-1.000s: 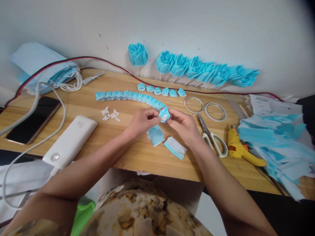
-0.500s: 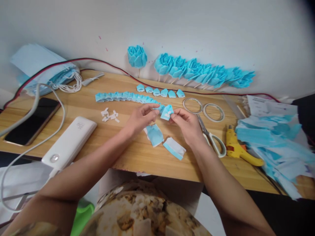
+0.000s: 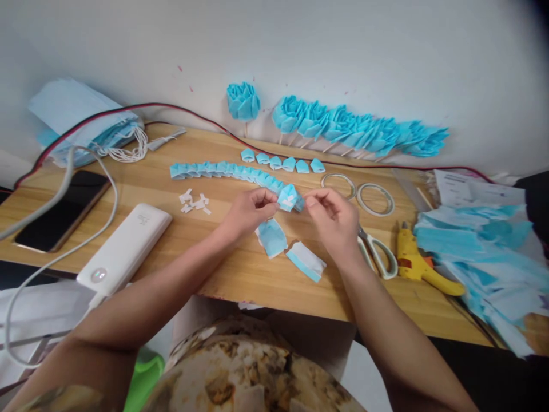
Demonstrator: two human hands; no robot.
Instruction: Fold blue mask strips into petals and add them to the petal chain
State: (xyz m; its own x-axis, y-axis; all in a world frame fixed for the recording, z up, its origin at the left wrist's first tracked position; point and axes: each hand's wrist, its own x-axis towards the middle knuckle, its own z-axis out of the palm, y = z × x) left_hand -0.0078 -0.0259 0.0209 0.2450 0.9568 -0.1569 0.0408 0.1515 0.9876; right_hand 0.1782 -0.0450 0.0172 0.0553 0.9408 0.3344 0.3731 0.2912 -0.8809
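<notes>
My left hand (image 3: 247,209) and my right hand (image 3: 333,220) are both pinched on one small folded blue piece (image 3: 288,198), held just above the wooden table (image 3: 180,240). Below it two more blue-and-white pieces (image 3: 271,236) (image 3: 306,260) lie flat on the wood. A curved row of folded blue pieces (image 3: 223,170) runs off to the left behind my hands, and a short line of separate small folds (image 3: 282,162) lies farther back.
Blue paper flowers (image 3: 343,125) lean on the wall. Two tape rings (image 3: 358,191), scissors (image 3: 377,252), a yellow glue gun (image 3: 418,264) and a heap of blue sheets (image 3: 480,246) sit right. A white power bank (image 3: 124,246), phone (image 3: 62,209), cables and small white scraps (image 3: 194,201) lie left.
Both hands went on working the folded piece, turning it between the fingertips; the right hand shifted a little to the right and up. The camera view drifted slightly.
</notes>
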